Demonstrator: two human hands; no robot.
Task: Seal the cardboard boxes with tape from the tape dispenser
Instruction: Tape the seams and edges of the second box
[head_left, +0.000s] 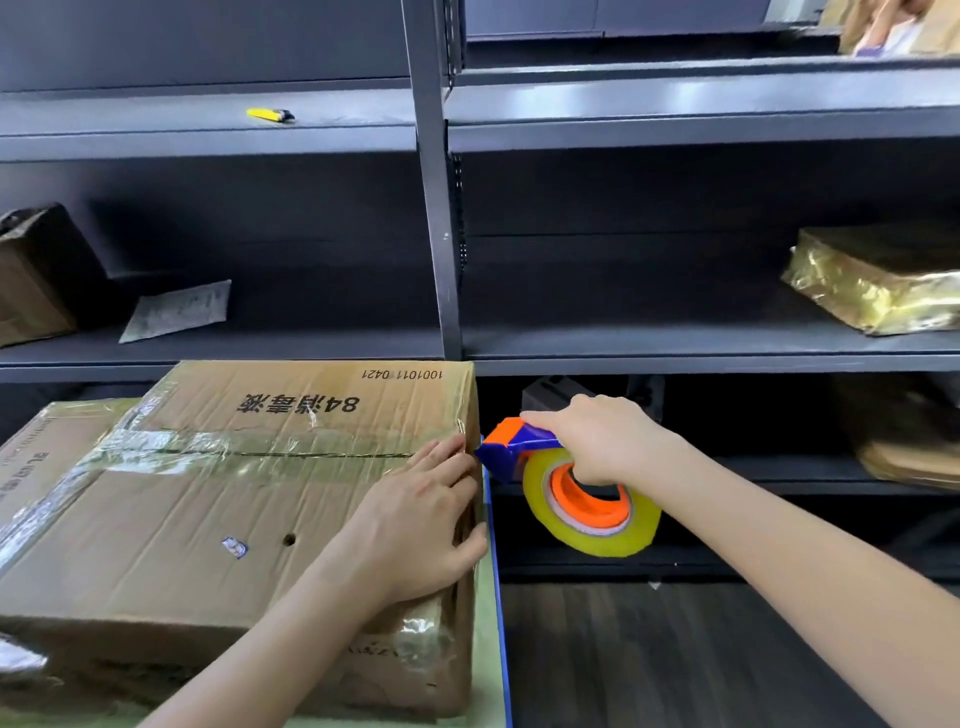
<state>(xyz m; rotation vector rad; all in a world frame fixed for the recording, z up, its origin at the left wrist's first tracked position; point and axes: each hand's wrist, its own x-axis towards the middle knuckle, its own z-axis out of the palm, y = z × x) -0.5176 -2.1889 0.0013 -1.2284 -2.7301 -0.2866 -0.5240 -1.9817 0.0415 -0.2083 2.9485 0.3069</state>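
A large cardboard box (208, 519) with black printed characters lies on a green-topped table (488, 649). A strip of clear tape (249, 449) runs along its top seam to the right edge. My left hand (421, 525) presses flat on the box's right end, fingertips on the tape at the corner. My right hand (602, 441) grips the blue and orange tape dispenser (519, 449), whose mouth touches the box's right edge. The yellowish tape roll (592, 512) hangs below that hand.
Dark metal shelving fills the background. A yellow utility knife (270, 115) lies on an upper shelf. A gold-wrapped parcel (878, 280) sits at right, a brown box (31, 280) and a paper sheet (179, 309) at left. Another taped box (47, 452) stands behind the large one.
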